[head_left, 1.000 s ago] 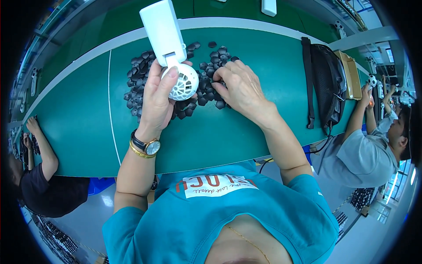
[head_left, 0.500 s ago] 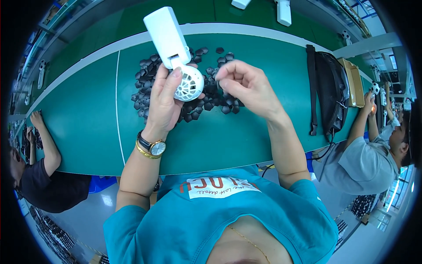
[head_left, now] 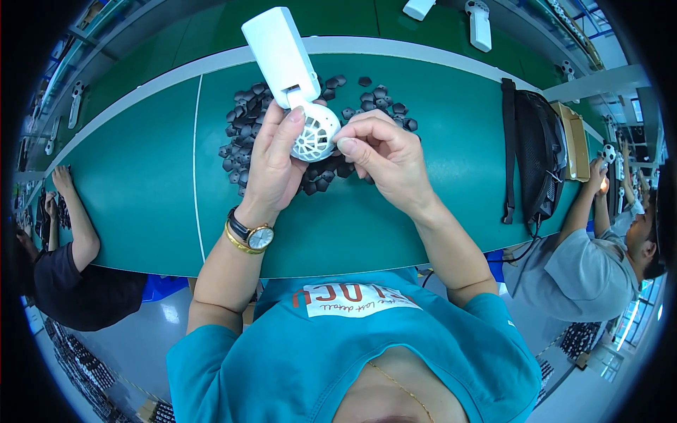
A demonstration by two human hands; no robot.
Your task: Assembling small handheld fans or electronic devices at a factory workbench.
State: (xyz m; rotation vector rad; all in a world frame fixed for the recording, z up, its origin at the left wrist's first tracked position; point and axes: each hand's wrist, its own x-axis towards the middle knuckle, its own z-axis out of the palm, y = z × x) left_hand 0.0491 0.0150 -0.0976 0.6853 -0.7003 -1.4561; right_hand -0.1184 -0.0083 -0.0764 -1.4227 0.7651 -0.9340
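My left hand (head_left: 273, 162) is closed round a white device (head_left: 278, 56) at its neck. The device has a long rectangular body pointing away from me and a round latticed head (head_left: 315, 135) nearest my palm. The thumb presses on the head beside its openings. My right hand (head_left: 391, 158) is pinched, its thumb and forefinger at the right edge of that head. Whatever sits between those fingertips is hidden or too small to make out. Beneath both hands, small black five-sided pieces (head_left: 247, 113) lie in a loose pile on the green table (head_left: 338, 233).
A black bag (head_left: 539, 151) with a strap and cable lies at the right, beside an open cardboard box (head_left: 575, 141). Past the white rail (head_left: 395, 48), more white devices (head_left: 479, 28) rest on a green surface. Co-workers (head_left: 585, 261) sit on either side.
My right hand has moved left from over the black pieces to the edge of the round head. The left hand keeps its hold on the device. The view has shifted slightly.
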